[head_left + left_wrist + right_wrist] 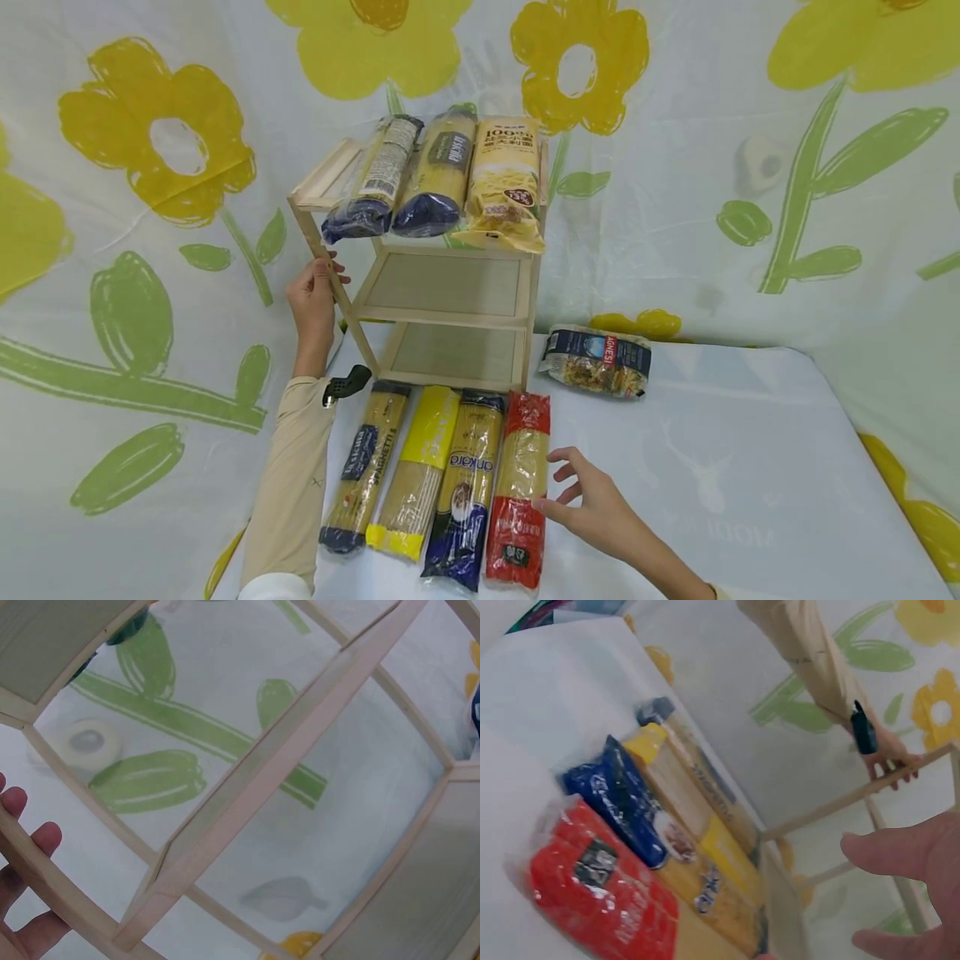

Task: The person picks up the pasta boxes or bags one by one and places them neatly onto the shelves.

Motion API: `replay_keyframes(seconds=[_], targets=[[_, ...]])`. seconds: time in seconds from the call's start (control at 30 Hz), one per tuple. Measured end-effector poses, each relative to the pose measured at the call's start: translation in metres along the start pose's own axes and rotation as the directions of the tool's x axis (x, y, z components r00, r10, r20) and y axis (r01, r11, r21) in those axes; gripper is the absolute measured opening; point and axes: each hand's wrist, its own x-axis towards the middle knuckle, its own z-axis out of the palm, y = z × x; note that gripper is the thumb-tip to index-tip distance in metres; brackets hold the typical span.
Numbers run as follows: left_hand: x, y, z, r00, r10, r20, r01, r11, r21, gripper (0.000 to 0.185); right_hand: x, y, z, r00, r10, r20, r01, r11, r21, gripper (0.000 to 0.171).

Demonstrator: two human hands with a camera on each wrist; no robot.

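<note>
A three-tier wooden rack (450, 315) stands at the back of the table, seen close up as slats (262, 780) in the left wrist view. My left hand (317, 287) grips its front left leg, fingers (26, 844) curled round the post; it also shows in the right wrist view (889, 754). Four long pasta packs lie side by side in front of the rack. My right hand (572, 490) hovers with spread fingers (900, 851) at the right edge of the red pack (519, 492) (592, 900), thumb at its side, holding nothing.
Three pasta packs (438, 175) lie across the rack's top shelf; the two lower shelves hold nothing. A short bag of twisted pasta (596, 360) lies to the right of the rack. The white table cover (750, 467) spreads to the right, and a flowered cloth hangs behind.
</note>
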Motion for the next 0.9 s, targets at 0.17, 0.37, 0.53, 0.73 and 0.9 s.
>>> replay_keyframes(seconds=[0.17,0.37,0.53,0.73,0.9], targets=[[0.002,-0.001,0.0,1.0,0.013,0.006,-0.013,1.0,-0.021,0.032,0.0,0.014,0.013,0.998,0.052,0.019,-0.052,0.998,0.019,0.073],[0.002,-0.001,0.001,1.0,0.013,0.003,-0.013,0.999,-0.03,0.033,0.005,0.035,0.042,0.992,0.124,0.027,-0.124,0.992,-0.002,0.086],[0.001,0.0,0.001,1.0,-0.009,-0.009,0.009,1.0,-0.017,0.032,0.01,0.054,0.067,0.985,0.168,-0.033,-0.17,0.983,-0.07,0.1],[0.0,0.001,0.003,1.0,-0.009,-0.006,0.009,0.999,-0.032,0.033,0.022,0.074,0.094,0.978,0.152,-0.143,-0.174,0.972,-0.156,0.115],[0.0,0.002,0.001,1.0,-0.013,-0.005,0.013,0.999,-0.029,0.032,0.024,0.073,0.111,0.959,0.147,-0.242,-0.194,0.964,-0.181,0.123]])
